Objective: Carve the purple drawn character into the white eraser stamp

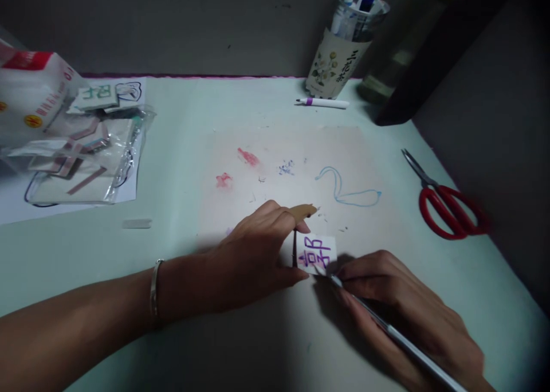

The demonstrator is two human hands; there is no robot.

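My left hand (253, 249) is closed around a small white rubber block (330, 249), with fingers on its far edge and the thumb on its near edge. A purple character, turned sideways, is drawn on the block's top face. A tan, pointed strip (306, 210) shows at the left index finger; what it is I cannot make out. My right hand (395, 306) grips a slim silver craft knife (399, 337) like a pen. Its tip meets the block's near edge, close to the purple strokes. A bracelet (154, 289) circles the left wrist.
Red-handled scissors (447, 206) lie at right. A purple-banded marker (324, 102) lies before a jar of pens (339, 54), with a dark bottle (395, 54) beside it. At left are plastic bags (86, 168), a green-marked block (99, 97) and a small clear strip (137, 223). The paper (275, 140) bears drawings.
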